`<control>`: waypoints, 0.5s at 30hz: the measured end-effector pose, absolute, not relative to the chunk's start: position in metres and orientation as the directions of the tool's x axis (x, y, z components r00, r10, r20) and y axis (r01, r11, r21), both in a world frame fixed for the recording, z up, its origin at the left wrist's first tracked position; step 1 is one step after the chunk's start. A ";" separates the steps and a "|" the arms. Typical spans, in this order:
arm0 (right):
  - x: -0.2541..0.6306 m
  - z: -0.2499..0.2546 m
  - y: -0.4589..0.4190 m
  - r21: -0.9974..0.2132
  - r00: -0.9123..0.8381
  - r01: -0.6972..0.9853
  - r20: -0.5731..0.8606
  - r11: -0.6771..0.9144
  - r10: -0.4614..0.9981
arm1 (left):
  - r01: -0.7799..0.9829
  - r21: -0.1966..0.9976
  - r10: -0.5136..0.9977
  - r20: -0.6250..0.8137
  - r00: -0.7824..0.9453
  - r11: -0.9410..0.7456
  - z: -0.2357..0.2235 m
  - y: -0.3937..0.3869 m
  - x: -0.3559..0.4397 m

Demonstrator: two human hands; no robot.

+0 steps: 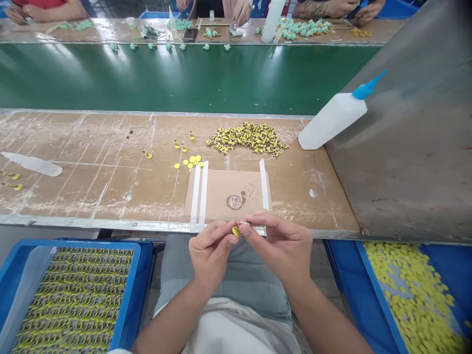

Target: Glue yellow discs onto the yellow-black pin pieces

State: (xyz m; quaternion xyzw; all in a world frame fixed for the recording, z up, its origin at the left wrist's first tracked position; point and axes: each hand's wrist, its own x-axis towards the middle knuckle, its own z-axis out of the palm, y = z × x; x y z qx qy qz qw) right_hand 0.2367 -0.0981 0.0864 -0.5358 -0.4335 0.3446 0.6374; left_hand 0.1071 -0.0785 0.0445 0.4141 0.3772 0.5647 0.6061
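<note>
My left hand (pixel 210 248) and my right hand (pixel 278 244) meet above the table's front edge, their fingertips pinching a small yellow disc (pixel 236 230) that is partly hidden by my fingers. Just beyond them lies a cardboard sheet (pixel 217 189) between white strips, holding a small clear ring (pixel 235 201) with dark specks beside it. Farther back on the table are several loose yellow discs (pixel 191 161) and a heap of small yellow-and-dark parts (pixel 248 138). A white glue bottle with a blue nozzle (pixel 334 118) lies at the right.
A blue tray of yellow-and-dark rows (pixel 73 300) sits at my lower left, and a blue tray of yellow discs (pixel 409 295) at my lower right. A grey metal panel (pixel 405 157) rises at the right. Beyond a green conveyor belt (pixel 184 78), co-workers' hands handle teal pieces.
</note>
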 end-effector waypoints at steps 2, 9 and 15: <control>0.237 0.087 -0.098 -0.981 0.391 0.035 0.187 0.189 0.901 | -0.368 0.930 0.997 0.013 0.080 0.017 0.044 -0.079 0.106; 0.238 0.089 -0.099 -0.987 0.386 0.027 0.155 0.157 0.909 | -0.367 0.929 0.988 0.104 0.111 -0.057 0.041 -0.079 0.104; 0.239 0.096 -0.095 -0.994 0.345 -0.073 0.046 0.076 0.938 | -0.404 0.912 0.985 0.129 0.115 -0.072 0.043 -0.075 0.104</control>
